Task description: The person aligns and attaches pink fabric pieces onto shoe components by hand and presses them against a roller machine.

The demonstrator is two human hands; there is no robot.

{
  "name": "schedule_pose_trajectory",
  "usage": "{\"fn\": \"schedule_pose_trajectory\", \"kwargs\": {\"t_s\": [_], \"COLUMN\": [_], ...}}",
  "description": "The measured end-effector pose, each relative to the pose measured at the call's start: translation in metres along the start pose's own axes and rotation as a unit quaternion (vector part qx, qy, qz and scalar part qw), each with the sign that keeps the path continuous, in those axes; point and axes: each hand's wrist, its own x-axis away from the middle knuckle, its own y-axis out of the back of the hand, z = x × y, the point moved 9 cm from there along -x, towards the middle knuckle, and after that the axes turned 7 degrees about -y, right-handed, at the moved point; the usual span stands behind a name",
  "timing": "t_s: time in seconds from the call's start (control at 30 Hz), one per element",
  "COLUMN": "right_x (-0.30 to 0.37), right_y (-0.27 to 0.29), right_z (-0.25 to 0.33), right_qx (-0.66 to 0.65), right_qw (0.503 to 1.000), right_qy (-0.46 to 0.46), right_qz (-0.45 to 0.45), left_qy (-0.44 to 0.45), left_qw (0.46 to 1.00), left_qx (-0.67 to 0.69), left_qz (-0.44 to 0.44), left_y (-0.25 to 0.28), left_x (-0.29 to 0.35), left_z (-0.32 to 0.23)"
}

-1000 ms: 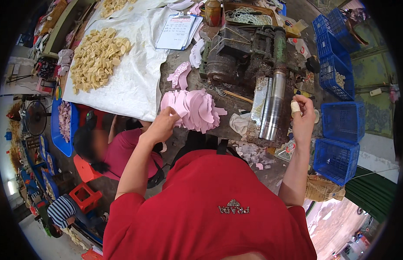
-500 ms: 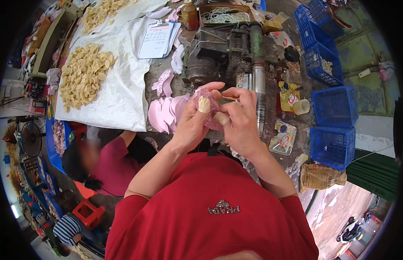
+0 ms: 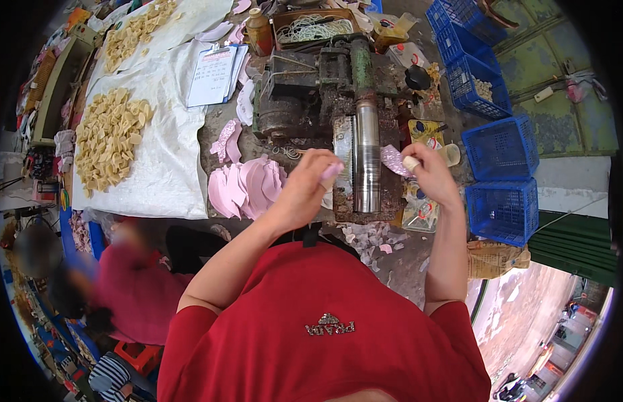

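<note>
A worker in a red shirt holds both hands apart, one on either side of the steel roller of a grimy machine. Just right of the roller, the right hand, a pale wrap on one digit, pinches the end of a glittery pink piece. Left of the roller, the left hand closes its fingertips on what looks like a pale pink piece, its outline mostly hidden. Farther left of the roller, curved pink cutouts lie overlapping in a heap. The glittery piece appears thin and light, likely to bend rather than snap, its sparkly face perhaps slightly grippy; a pinch at one end should suit. Blue crates stand well right of the roller.
</note>
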Motion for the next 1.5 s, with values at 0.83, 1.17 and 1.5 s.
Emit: {"fn": "schedule_pose_trajectory", "kwargs": {"t_s": [0.83, 1.17, 1.5], "right_x": [0.002, 0.037, 0.066], "right_y": [-0.001, -0.047, -0.078], "right_z": [0.016, 0.120, 0.167], "right_qx": [-0.142, -0.153, 0.062], "right_qw": [0.979, 0.968, 0.914], "right_qy": [0.000, 0.191, 0.307], "right_qz": [-0.147, -0.053, -0.258], "left_qy": [0.241, 0.127, 0.018], "left_qw": [0.925, 0.870, 0.818], "left_qx": [-0.268, 0.446, 0.547], "left_qz": [0.117, -0.166, -0.178], "left_y": [0.109, 0.092, 0.021], "left_x": [0.148, 0.079, 0.019], "left_z": [0.115, 0.044, -0.021]}}
